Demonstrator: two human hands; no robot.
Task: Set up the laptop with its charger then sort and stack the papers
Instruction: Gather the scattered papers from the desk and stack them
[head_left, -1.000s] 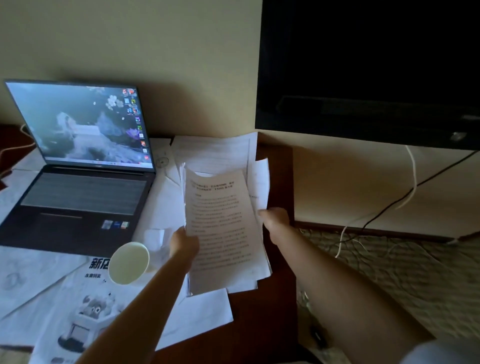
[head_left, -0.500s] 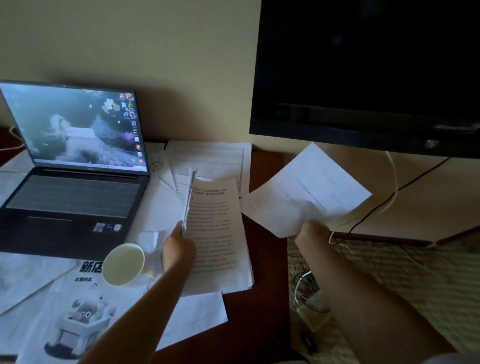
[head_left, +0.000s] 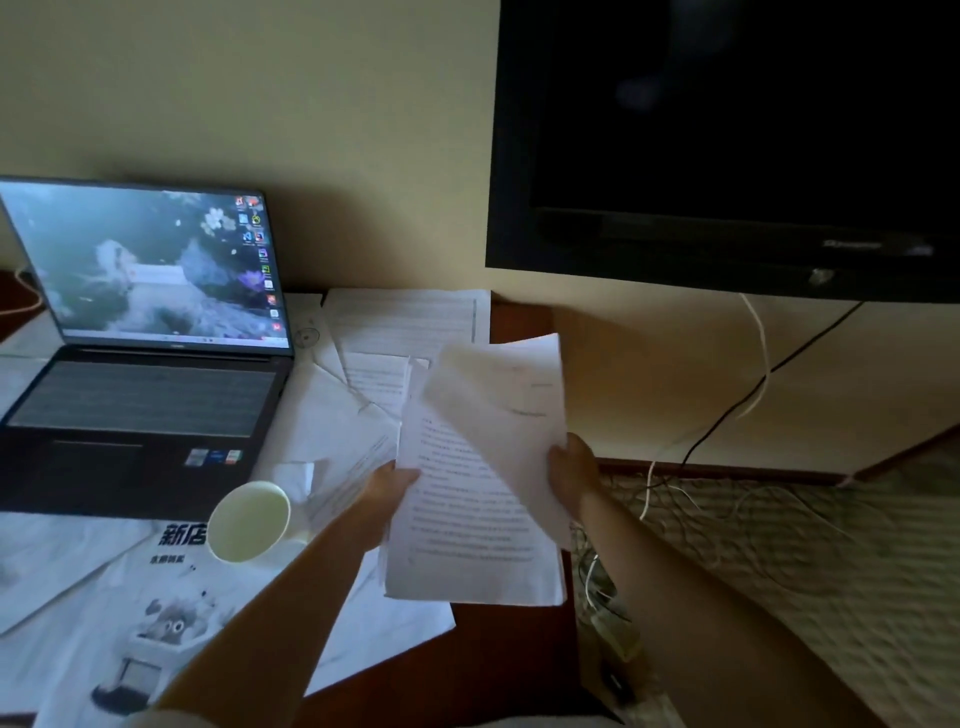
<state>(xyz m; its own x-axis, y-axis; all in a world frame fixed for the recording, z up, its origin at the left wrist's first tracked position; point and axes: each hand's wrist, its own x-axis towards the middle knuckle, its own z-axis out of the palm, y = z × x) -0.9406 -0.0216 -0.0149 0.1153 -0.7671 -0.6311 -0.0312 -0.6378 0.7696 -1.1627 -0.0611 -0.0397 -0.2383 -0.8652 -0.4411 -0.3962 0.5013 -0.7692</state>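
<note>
From the head view, the left hand (head_left: 387, 480) grips the left edge of a stack of printed papers (head_left: 467, 525), fingers curled under it and thumb on top. The right hand (head_left: 571, 467) pinches the lower right corner of a single loose sheet (head_left: 498, 400), which lies tilted across the top of the stack and overlaps its upper right part. Both hands hold their paper above the right end of the dark wooden worktop (head_left: 488, 670).

To the left of the left hand, just beside the wrist, a white paper cup (head_left: 249, 519) lies tipped with its mouth toward the camera. Further left and beyond it, the open laptop (head_left: 140, 395) sits on the worktop with its screen lit; whether a charger is plugged in I cannot tell from here. Beyond the hands, more loose sheets (head_left: 405, 322) lie flat against the wall. Under the left forearm a printed flyer (head_left: 156, 613) with bold characters and a cartoon figure is spread out.

Above and to the right of the right hand hangs a dark television (head_left: 727, 135). Below it, a white cable (head_left: 756, 358) and a black cable (head_left: 737, 400) trail down to the patterned carpet (head_left: 831, 561), right of the right forearm.
</note>
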